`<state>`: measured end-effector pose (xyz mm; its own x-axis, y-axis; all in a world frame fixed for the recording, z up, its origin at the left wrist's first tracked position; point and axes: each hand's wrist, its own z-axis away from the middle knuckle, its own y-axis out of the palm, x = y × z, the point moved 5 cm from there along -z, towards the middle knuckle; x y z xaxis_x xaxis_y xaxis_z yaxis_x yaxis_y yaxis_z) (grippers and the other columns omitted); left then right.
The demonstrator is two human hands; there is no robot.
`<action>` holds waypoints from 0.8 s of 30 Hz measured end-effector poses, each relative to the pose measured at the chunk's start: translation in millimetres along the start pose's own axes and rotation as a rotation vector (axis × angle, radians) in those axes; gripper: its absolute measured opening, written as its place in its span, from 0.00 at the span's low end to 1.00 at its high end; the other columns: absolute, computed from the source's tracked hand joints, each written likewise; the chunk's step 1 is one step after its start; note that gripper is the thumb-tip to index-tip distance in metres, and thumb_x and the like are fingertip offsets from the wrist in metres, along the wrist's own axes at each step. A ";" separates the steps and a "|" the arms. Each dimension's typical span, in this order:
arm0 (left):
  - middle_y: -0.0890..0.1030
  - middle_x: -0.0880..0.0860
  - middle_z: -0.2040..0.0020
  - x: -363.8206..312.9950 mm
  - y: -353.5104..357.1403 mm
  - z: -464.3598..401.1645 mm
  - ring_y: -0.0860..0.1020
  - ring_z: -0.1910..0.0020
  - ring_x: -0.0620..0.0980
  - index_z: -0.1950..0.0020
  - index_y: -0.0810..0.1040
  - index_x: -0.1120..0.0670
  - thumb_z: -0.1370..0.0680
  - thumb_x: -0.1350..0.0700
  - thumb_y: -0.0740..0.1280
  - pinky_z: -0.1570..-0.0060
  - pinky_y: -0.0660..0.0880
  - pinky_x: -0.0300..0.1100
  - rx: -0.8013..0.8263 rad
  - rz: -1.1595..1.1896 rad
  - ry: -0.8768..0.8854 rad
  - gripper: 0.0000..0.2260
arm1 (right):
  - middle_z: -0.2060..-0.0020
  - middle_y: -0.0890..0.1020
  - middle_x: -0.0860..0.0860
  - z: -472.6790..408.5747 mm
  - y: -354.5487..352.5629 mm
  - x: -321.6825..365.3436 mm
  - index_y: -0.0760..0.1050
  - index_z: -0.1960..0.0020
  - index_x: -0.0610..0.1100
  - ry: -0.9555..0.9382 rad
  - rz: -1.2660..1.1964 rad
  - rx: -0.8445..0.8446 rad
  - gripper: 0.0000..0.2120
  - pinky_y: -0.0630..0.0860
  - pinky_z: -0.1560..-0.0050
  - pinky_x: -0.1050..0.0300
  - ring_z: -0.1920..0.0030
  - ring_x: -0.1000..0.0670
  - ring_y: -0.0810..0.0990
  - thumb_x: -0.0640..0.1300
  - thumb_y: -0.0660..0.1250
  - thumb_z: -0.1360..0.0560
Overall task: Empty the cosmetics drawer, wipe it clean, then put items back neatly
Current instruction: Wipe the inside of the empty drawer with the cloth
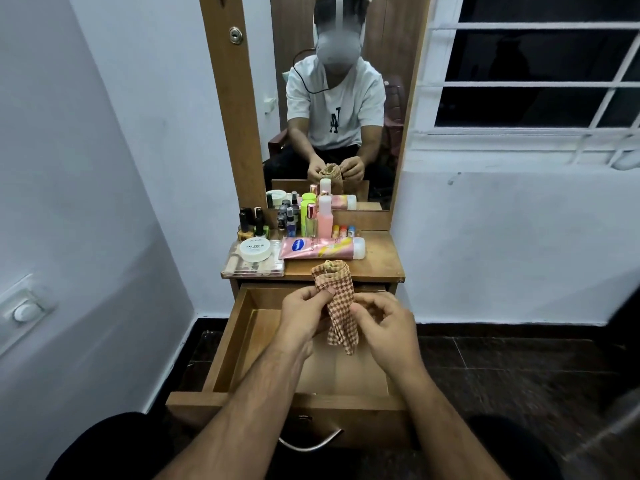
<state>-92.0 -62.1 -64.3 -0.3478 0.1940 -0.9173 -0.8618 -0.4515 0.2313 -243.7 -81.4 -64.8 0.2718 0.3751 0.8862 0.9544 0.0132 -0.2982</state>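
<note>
Two hands are working: our left hand (pixel 304 311) and right hand (pixel 384 323) are each pinching the checked cloth (pixel 337 299). We are holding it above the open, emptied drawer (pixel 239 341). Cosmetics are crowding the tabletop (pixel 381 261).

On the far wooden dresser top (pixel 377 261): one pink lying tube (pixel 322 248), one round white nail-polish-remover tub (pixel 255 250), three dark-capped nail polish bottles (pixel 252 224), one clear flat plastic case (pixel 254 266).

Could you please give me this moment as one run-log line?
stage: wiping prep | left hand and right hand: hold cloth | drawer: open, emptied | cosmetics: on tabletop
</note>
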 end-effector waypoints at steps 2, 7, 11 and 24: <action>0.86 0.53 0.60 -4.8 6.7 -3.9 0.84 0.64 0.47 0.51 0.82 0.58 0.21 0.60 0.69 0.68 0.79 0.39 0.051 -0.019 0.010 0.04 | 0.51 0.84 0.53 -10.7 -6.7 -10.6 0.82 0.45 0.50 0.123 -0.075 -0.014 0.10 0.80 0.48 0.61 0.51 0.58 0.82 0.45 0.75 0.26; 0.85 0.54 0.57 -19.6 38.4 -18.5 0.83 0.66 0.46 0.49 0.81 0.57 0.20 0.59 0.67 0.69 0.79 0.39 0.161 -0.053 0.041 0.04 | 0.53 0.87 0.46 -40.7 -13.8 -19.8 0.79 0.42 0.40 0.291 -0.376 0.122 0.14 0.82 0.51 0.53 0.52 0.49 0.86 0.37 0.74 0.27; 0.84 0.53 0.57 -35.1 67.1 -38.4 0.83 0.65 0.45 0.46 0.81 0.58 0.19 0.57 0.66 0.71 0.77 0.37 0.200 -0.133 0.083 0.07 | 0.59 0.86 0.44 -73.8 -27.8 -21.1 0.78 0.46 0.38 0.318 -0.469 0.053 0.12 0.82 0.63 0.57 0.61 0.50 0.86 0.31 0.73 0.28; 0.82 0.51 0.49 -90.2 157.0 -128.2 0.81 0.49 0.52 0.44 0.80 0.55 0.23 0.56 0.69 0.53 0.78 0.44 0.000 -1.195 0.589 0.08 | 0.56 0.86 0.45 -176.6 -40.2 -83.5 0.78 0.52 0.46 0.323 -0.273 -0.183 0.12 0.83 0.54 0.40 0.55 0.45 0.86 0.43 0.78 0.31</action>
<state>-148.5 -262.0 13.2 0.8273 0.0647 -0.5580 -0.5240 -0.2688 -0.8082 -282.9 -276.9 -64.3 0.0047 0.0722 0.9974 0.9946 -0.1035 0.0028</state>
